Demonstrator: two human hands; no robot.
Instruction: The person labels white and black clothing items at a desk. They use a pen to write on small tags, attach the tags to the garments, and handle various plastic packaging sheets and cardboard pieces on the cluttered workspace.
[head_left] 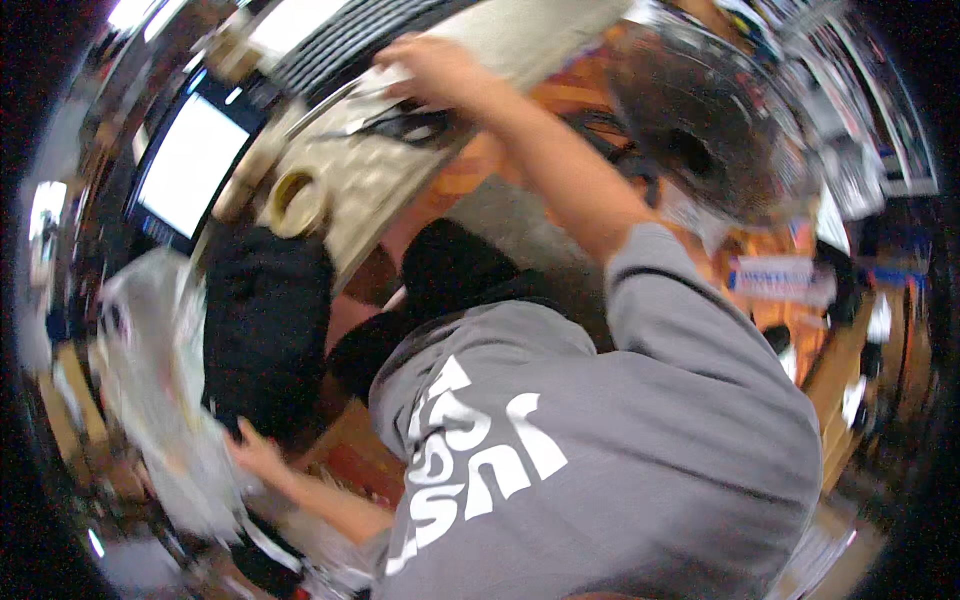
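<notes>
My right arm reaches across to the tabletop [510, 50], where my right hand [435, 72] is curled with a crumpled white piece [392, 82] under its fingers. Just below that hand lies a pair of scissors [415, 125] with black handles. Low on the left, my left hand [258, 455] is closed at the edge of a clear plastic bag [165, 390], beside a large black cloth-like item [268, 330]. Blur hides what is inside the bag and part of the left fingers.
A yellowish roll of tape [298, 203] sits at the table's near left end. Beyond it stands a lit screen [190, 165]. A dark ridged panel [350, 45] runs along the back. To the right is a round, cage-like fan [700, 120], with boxes [785, 280] below it.
</notes>
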